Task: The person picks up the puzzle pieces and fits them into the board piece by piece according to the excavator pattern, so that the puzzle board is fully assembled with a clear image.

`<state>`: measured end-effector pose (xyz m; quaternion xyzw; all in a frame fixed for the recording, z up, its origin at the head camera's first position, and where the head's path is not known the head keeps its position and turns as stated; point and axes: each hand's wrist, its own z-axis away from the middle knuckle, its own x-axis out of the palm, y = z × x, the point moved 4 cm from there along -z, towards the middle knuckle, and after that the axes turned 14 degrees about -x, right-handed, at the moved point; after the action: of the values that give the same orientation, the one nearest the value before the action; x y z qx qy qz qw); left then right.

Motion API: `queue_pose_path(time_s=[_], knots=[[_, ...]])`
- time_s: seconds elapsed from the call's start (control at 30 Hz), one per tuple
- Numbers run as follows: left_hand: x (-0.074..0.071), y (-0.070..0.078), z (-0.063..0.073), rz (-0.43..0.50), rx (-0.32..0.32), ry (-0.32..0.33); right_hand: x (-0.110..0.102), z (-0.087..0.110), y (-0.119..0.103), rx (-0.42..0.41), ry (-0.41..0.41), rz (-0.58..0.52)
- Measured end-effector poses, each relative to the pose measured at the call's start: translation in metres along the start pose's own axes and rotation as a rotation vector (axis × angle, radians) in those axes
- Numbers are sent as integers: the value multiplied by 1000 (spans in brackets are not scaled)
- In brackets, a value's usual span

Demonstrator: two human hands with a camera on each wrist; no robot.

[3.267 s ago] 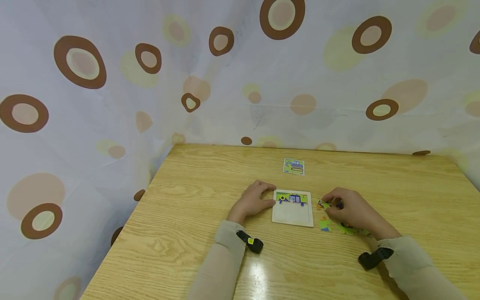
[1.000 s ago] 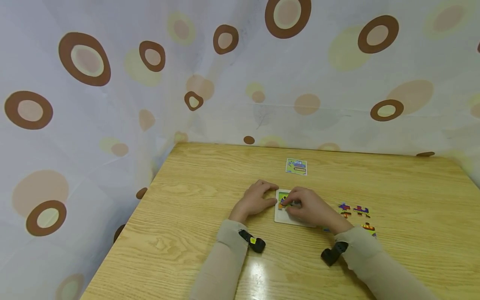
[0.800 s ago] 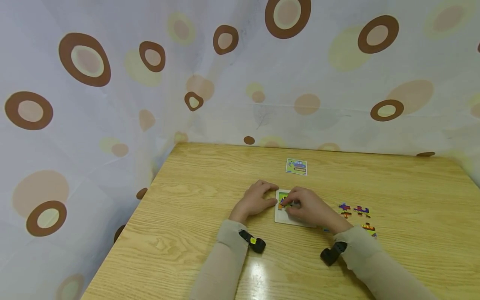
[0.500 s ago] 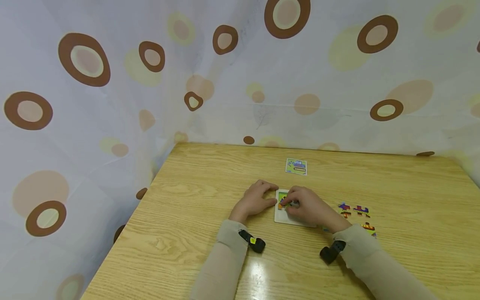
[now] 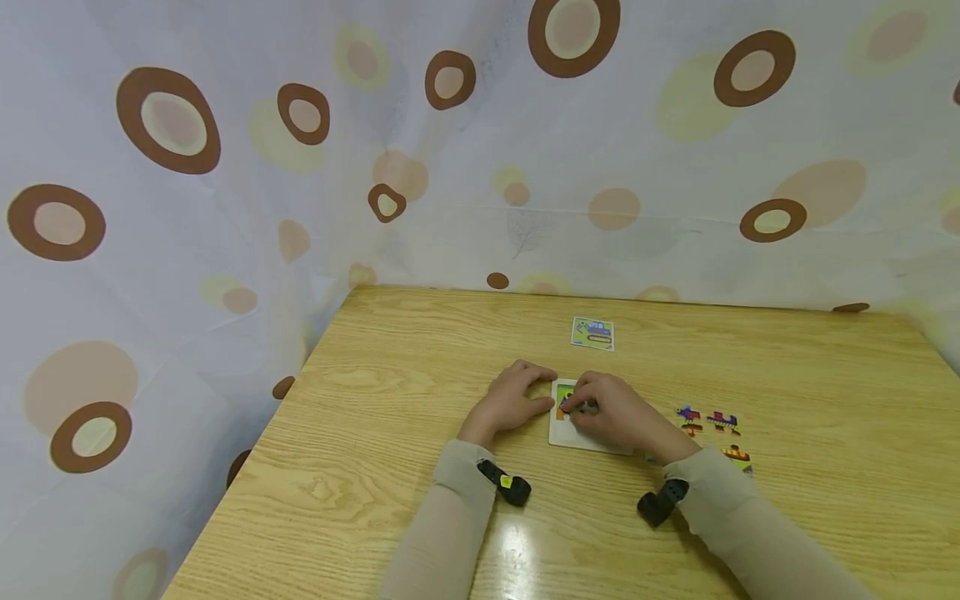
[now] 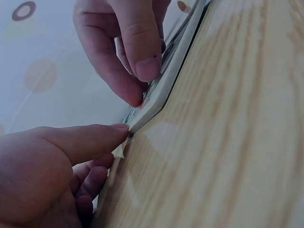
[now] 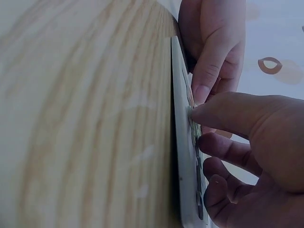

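Observation:
A shallow white jigsaw tray point(image 5: 581, 439) lies on the table, its upper part filled with colourful pieces. At its left edge rests my left hand point(image 5: 513, 398), thumb straight against the tray's side in the left wrist view and fingers near the upper corner. My right hand point(image 5: 611, 408) reaches over the tray from the right, pinching a small green and orange jigsaw piece point(image 5: 561, 413) low at the left side of the tray. In the right wrist view, the right thumb presses the piece's edge point(image 7: 191, 114). This hand covers much of the tray.
Several loose jigsaw pieces point(image 5: 723, 421) lie to the right of the tray, some partly behind the right wrist. A small picture card point(image 5: 592, 332) of a blue digger lies farther back on the wooden table point(image 5: 405, 367). A patterned curtain point(image 5: 450, 150) hangs behind.
My right hand has moved left from the loose pieces to the tray, carrying a green and orange jigsaw piece; over the last second it barely shifts. The left hand stays at the tray's edge.

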<state>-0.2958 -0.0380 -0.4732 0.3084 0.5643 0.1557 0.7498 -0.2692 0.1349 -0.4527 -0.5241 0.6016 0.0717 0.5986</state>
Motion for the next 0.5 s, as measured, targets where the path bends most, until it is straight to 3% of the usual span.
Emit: queue_pose_path(time_s=[0.5], knots=[[3,-2,-2,1,-4,-1,-13,12,4,98,26,-31]])
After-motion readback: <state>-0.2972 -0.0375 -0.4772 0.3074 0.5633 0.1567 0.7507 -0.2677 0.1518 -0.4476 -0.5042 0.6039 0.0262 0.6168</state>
